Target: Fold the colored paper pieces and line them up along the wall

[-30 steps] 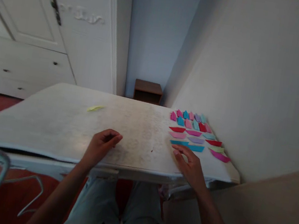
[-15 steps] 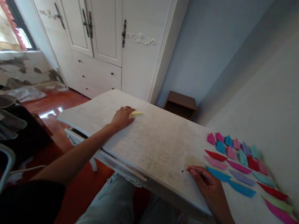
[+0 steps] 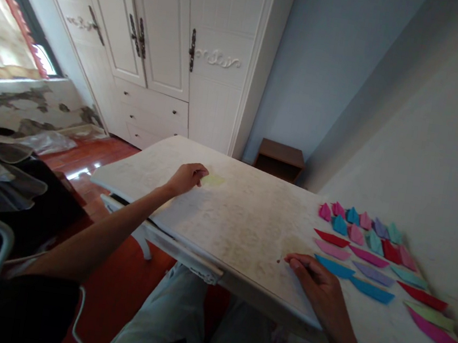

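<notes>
Near the table's far left part, my left hand [image 3: 190, 179] is closed, its fingertips pinching the edge of a small pale yellow-green piece of folded paper [image 3: 214, 180]. My right hand [image 3: 318, 283] rests at the table's near edge, thumb and fingers pressed together. Whatever may be between them is too small to make out. A tiny dark speck [image 3: 278, 261] lies just left of these fingertips. Beyond my right hand are flat boat-shaped paper pieces, among them a blue one [image 3: 372, 291] and a red one [image 3: 331, 238].
Upright folded paper shapes in pink, blue, red and purple [image 3: 356, 234] stand in rows by the right wall. The white table [image 3: 243, 219] has a drawer front [image 3: 185, 258] facing my legs. Behind are a white wardrobe [image 3: 218, 95] and a brown cabinet [image 3: 282, 153].
My left hand has gone from lying flat to curled fingers with a raised wrist. The yellow-green paper now shows a broader face. My right hand has stayed in place.
</notes>
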Motion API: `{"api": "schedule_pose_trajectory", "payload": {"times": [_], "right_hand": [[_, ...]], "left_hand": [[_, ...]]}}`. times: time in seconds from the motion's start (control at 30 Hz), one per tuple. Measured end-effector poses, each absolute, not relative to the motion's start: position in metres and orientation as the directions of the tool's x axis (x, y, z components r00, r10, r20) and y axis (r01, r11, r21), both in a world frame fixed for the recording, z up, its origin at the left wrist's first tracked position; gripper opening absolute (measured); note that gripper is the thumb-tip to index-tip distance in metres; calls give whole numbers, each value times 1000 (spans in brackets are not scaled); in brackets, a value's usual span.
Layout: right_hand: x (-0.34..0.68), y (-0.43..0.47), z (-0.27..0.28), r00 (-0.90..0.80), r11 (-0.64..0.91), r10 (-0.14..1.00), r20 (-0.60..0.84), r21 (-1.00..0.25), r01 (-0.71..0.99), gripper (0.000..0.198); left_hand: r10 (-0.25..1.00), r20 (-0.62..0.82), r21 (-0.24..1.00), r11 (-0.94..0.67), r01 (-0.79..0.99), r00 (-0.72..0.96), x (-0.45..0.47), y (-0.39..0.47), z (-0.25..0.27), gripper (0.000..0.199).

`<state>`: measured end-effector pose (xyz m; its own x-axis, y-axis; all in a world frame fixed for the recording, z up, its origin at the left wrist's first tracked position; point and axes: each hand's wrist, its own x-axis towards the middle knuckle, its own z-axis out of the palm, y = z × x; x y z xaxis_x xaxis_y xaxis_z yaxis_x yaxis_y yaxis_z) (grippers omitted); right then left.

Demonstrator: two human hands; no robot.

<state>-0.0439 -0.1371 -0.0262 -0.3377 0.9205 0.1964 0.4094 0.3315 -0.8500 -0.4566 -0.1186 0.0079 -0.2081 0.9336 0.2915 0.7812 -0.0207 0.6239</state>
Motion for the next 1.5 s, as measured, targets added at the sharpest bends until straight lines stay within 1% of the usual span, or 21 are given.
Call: {"api": "schedule_pose_trajectory", "payload": {"times": [0.07,0.1,0.17,0.23,0.3,0.37,0.47,0.63,0.73,0.83,0.93,1.1,1.17,1.27,1.4,1.5], "right_hand": [[-44,-137,-27,-337,327,921,194,-856,400,32],[-44,-138,-27,-339,328,920,195,-858,394,32],[-44,-138,-26,-343,336,917,205,-861,381,31],[-46,-139,-26,-338,338,916,215,-868,364,31],[-47,-139,-25,-329,334,918,222,-878,341,30],[-48,-141,-25,-323,335,917,233,-889,312,30],[-49,-143,-25,-311,323,919,243,-916,237,31],[-50,-146,-23,-327,291,912,246,-952,94,32],[-50,-149,-20,-304,325,910,283,-940,99,28],[-44,-152,-19,-197,338,930,310,-933,125,31],[-29,-159,-19,-79,301,953,293,-944,138,34],[16,-169,-22,97,187,972,213,-957,222,34],[37,-170,-22,175,130,968,179,-956,262,37],[68,-169,-19,269,52,954,135,-954,294,41],[94,-167,-13,308,-31,946,100,-919,393,42],[101,-165,-12,311,-44,941,133,-864,502,42]], "left_hand": [[949,235,814,-73,577,-211,-440,-134,13,22],[955,214,875,-95,476,-203,-430,-142,17,22],[967,184,944,-124,306,-175,-408,-159,24,25],[974,174,972,-146,184,-147,-386,-173,30,29],[981,158,984,-146,106,-115,-365,-183,33,32],[987,144,988,-139,64,-73,-347,-188,32,32],[993,117,992,-117,47,-3,-324,-188,26,31],[996,66,992,-72,103,59,-293,-179,16,27],[996,39,986,-51,157,81,-275,-176,11,25],[995,35,979,-52,198,88,-258,-172,8,25],[991,42,965,-74,251,130,-240,-167,6,22],[957,27,933,-128,336,290,-195,-153,3,15],[934,45,907,-187,378,354,-172,-147,1,14],[912,106,806,-312,503,397,-137,-142,1,14],[893,142,548,-429,717,426,-101,-141,4,26],[866,142,415,-492,765,480,-86,-142,4,21]]}}
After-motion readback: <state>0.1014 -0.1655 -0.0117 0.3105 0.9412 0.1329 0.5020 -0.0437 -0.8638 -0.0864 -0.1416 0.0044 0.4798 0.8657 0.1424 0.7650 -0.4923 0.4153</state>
